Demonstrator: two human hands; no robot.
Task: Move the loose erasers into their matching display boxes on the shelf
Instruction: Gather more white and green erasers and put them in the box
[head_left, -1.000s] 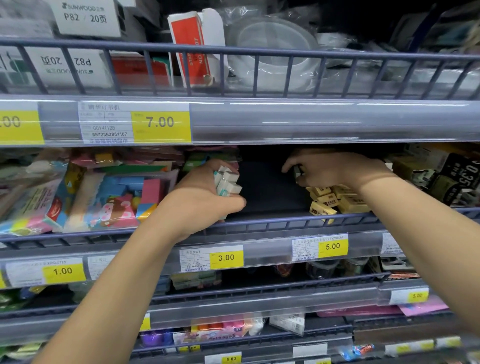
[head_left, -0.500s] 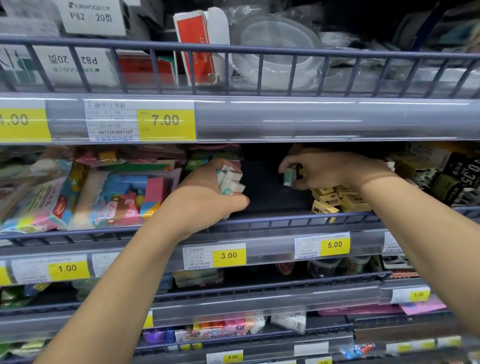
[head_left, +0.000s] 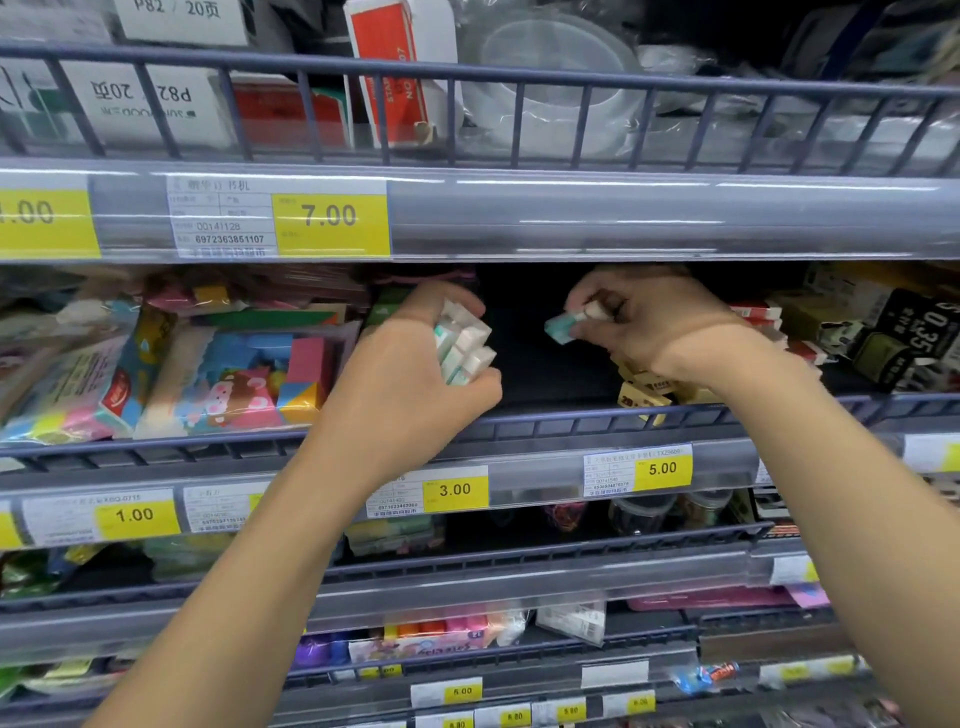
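Lifted clear, right hand now pinches one eraser; left hand grips an eraser bundle.

Loose erasers lie on the shelf, right of packets.

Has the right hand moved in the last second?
Yes. The right hand lifted a teal-and-white eraser up and leftward, away from the yellow erasers.
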